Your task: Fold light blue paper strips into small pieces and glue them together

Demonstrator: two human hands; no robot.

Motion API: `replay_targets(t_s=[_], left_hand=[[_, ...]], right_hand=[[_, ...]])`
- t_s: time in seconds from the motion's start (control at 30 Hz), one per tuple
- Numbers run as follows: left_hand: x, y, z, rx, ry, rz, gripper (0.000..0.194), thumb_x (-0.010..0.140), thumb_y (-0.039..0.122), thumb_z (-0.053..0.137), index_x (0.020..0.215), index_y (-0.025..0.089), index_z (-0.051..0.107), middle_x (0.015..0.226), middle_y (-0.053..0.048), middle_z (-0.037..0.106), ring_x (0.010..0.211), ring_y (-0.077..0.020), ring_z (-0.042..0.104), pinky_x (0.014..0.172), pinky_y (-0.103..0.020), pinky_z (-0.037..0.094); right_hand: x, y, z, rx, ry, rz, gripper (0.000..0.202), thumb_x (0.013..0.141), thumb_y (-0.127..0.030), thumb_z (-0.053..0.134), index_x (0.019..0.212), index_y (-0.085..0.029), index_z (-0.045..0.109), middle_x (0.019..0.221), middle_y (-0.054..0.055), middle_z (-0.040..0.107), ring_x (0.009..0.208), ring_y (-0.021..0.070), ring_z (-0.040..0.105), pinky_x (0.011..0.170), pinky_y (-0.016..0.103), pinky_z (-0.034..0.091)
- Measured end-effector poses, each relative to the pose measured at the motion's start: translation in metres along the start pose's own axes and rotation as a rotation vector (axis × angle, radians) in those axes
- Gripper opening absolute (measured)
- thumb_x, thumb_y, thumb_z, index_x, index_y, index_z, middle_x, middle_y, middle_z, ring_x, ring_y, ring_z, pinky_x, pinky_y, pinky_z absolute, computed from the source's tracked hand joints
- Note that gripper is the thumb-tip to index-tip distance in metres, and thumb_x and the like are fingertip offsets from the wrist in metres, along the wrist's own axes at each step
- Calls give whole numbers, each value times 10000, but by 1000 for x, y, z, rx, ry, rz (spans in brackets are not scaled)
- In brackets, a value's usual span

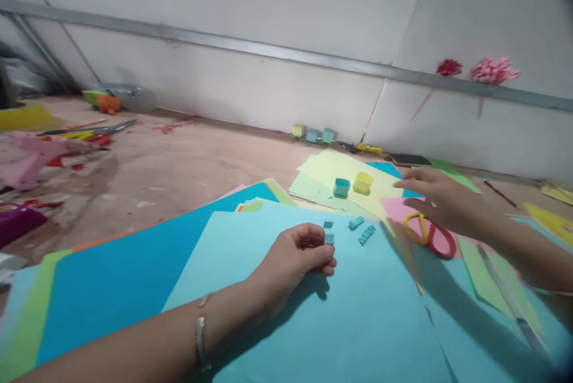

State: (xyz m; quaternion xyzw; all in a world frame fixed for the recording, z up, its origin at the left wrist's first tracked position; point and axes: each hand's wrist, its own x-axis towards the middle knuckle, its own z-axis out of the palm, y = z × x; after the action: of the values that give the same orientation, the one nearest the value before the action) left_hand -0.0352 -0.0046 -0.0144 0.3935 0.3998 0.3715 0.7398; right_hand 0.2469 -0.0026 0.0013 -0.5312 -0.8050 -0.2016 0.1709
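A white wall (224,87) backs my pinkish-brown tabletop (188,159), with a metal rail running across it. Over the large light-blue sheet (358,311), my left hand (308,249) pinches a small blue piece (329,239) between thumb and fingers. My right hand (423,189) is well apart from it, fingers spread and seemingly bare, near the scissors (430,238). For a piece this tiny, I judge a light pinch at the edge best, so the folds aren't crushed and its face stays free; resting the left hand low on the sheet should steady it. Counting outward: one small blue bit (328,225) shows just beyond my pinch, though I can't tell if it is separate from the held piece. Two crimped blue strips lie beside it, the nearer (367,234) and the farther (356,223). Past them stand two little boxes, one teal (341,188), one yellow (363,183). There is one pair of scissors, its handles yellow and red, on pink paper. By the wall sit three small cubes: one yellow (298,130) and two blue, the middle one (312,135) and the right one (328,135). Two flowers show higher up, one red (449,67), one pink (495,71).
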Motion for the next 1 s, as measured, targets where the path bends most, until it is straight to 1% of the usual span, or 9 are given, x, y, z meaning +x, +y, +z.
replay_targets(t_s=[0.13, 0.27, 0.37, 0.47, 0.53, 0.6, 0.67, 0.8, 1.0], left_hand=[[1, 1, -2, -68, 6, -24, 231, 627, 144, 787, 738, 112, 587, 667, -48, 677, 588, -121, 657, 655, -244, 503], [3, 4, 0, -102, 84, -98, 194, 674, 54, 752, 772, 110, 594, 644, -42, 680, 583, -143, 681, 672, -267, 517], [2, 4, 2, -95, 129, -143, 140, 732, 31, 713, 796, 102, 610, 648, -47, 689, 581, -132, 677, 678, -260, 517], [1, 2, 3, -75, 128, -132, 89, 767, 42, 687, 774, 103, 623, 633, -37, 674, 600, -127, 670, 668, -250, 512], [2, 1, 3, -62, 116, -104, 80, 792, 55, 658, 738, 105, 629, 618, -28, 657, 611, -126, 665, 664, -249, 515], [3, -1, 2, -40, 88, -65, 109, 802, 62, 637, 700, 100, 650, 619, -33, 656, 611, -125, 657, 661, -251, 523], [5, -2, 1, -11, 51, -26, 131, 787, 56, 635, 669, 92, 678, 622, -42, 659, 603, -123, 646, 653, -247, 527], [9, -4, -1, 63, 73, -4, 139, 764, 27, 613, 688, 99, 704, 617, -42, 662, 581, -129, 648, 634, -251, 528], [9, -6, -3, 287, 55, 124, 215, 789, 40, 531, 753, 121, 726, 615, -19, 654, 514, -126, 636, 547, -237, 517]], right_hand=[[91, -11, 52, -28, -60, -22, 86, 813, -238, 707, 849, -163, 728, 1186, 150, 609, 1080, 299, 546, 870, 413, 454], [115, -29, 79, -36, -36, 5, 190, 808, -136, 641, 619, -152, 658, 1018, 150, 646, 961, 280, 570, 763, 385, 462], [101, -35, 65, -27, 48, -7, 209, 858, -170, 584, 663, -157, 657, 1092, 161, 628, 1024, 296, 563, 829, 426, 473], [73, -50, 28, 8, 159, -50, 183, 923, -232, 535, 840, -148, 674, 1206, 174, 579, 1130, 292, 543, 926, 450, 471], [52, -67, 3, 126, 267, -97, 140, 933, -216, 540, 880, -148, 651, 1176, 164, 585, 1102, 271, 574, 888, 426, 506], [33, -85, -12, 232, 272, -115, 75, 923, -165, 551, 902, -166, 624, 1181, 149, 580, 1064, 257, 597, 812, 399, 540], [19, -99, -15, 238, 285, -147, 65, 908, -126, 558, 911, -175, 601, 1188, 151, 570, 1038, 263, 600, 772, 408, 550], [5, -112, -2, 81, 401, -285, 156, 831, -22, 609, 920, -147, 579, 1197, 190, 563, 1093, 328, 568, 840, 492, 518], [2, -114, 7, 130, 393, -234, 111, 842, -56, 616, 918, -134, 596, 1147, 179, 574, 1051, 318, 574, 840, 467, 505]])
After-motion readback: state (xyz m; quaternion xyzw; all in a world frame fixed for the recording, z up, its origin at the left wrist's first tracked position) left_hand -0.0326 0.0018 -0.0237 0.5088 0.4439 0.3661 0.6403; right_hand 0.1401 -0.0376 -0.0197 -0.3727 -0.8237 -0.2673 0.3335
